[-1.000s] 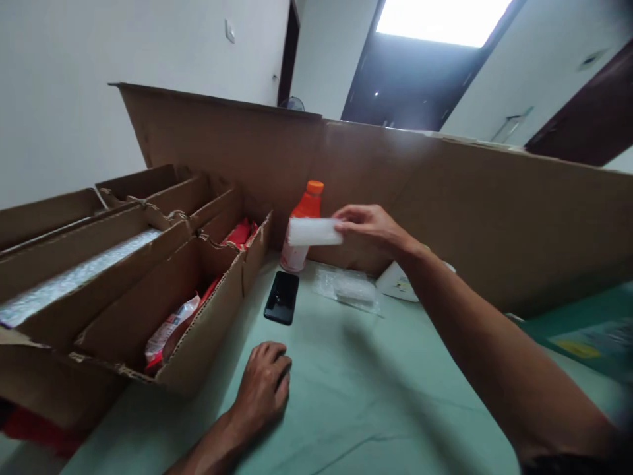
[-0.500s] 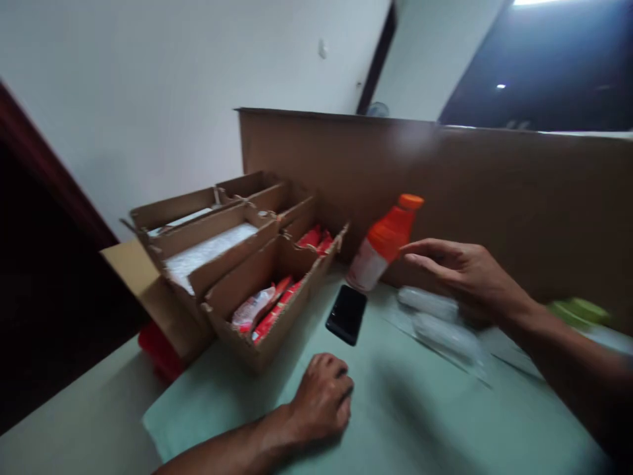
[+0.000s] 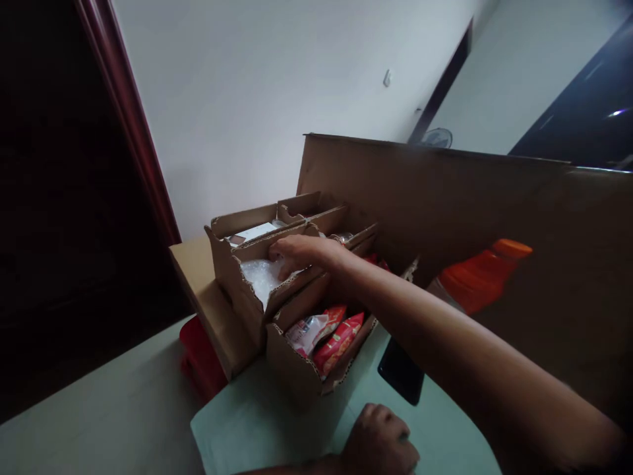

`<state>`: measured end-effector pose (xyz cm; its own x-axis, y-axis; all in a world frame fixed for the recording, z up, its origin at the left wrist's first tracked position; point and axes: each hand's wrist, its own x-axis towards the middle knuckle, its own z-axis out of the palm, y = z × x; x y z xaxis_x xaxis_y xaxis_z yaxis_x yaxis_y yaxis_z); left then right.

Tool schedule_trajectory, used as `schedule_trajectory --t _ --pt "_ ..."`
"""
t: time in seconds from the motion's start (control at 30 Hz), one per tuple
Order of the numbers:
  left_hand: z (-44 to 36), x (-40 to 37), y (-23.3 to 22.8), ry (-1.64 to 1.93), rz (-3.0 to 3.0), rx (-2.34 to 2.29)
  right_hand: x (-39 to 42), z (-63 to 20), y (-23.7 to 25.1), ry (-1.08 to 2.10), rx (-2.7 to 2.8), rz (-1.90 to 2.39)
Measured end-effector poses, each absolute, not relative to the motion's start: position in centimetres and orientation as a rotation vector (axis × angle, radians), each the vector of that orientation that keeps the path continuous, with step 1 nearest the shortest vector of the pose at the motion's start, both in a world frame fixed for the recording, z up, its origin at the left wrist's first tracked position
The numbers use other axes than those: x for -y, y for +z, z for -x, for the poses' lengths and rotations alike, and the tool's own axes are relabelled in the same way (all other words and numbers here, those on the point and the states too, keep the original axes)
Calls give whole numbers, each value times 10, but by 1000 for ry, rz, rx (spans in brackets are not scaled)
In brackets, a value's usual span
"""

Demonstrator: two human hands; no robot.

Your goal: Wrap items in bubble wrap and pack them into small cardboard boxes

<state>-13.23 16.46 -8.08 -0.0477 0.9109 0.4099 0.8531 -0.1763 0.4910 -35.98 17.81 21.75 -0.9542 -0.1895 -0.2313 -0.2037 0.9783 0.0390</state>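
**Bubble wrap in 2nd carton tray — R hand on it**

Bubble wrap [image 3: 260,276] lies in the 2nd cardboard tray [image 3: 247,300] from the wall side, white, filling the near end up to just under the rim. My R hand [image 3: 301,253] reaches across into that tray, palm down, fingers [image 3: 283,249] curled over the wrap and touching it; whether they actually pinch it, can't tell, thumb hidden. Forearm crosses above the next tray [image 3: 297,373], which holds red snack packets [image 3: 339,338], w/o touching its edges as far as I can see.

L hand [image 3: 380,445] rests on the green table mat [image 3: 232,435], knuckles up, loosely closed, holding nothing visible.

Edges/room: trays sit side by side, walls touching, rims torn and uneven. Tall cardboard wall [image 3: 445,198] stands right behind them. Black phone [image 3: 401,379] lies flat just beside the packet tray's corner, near my L hand. Orange bottle [image 3: 482,277] against the wall, blurred. Red object [image 3: 200,356] tucked under the outer carton flap. Mat free in front of trays.
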Motion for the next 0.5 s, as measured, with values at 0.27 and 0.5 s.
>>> schedule_trajectory --t 0.27,0.5 --pt "135 -159 -73 1055 -2062 -1910 -218 290 255 -255 -3575 -10" --pt "131 -146 -58 1095 -1984 -1952 -349 85 252 -498 -3978 -577"
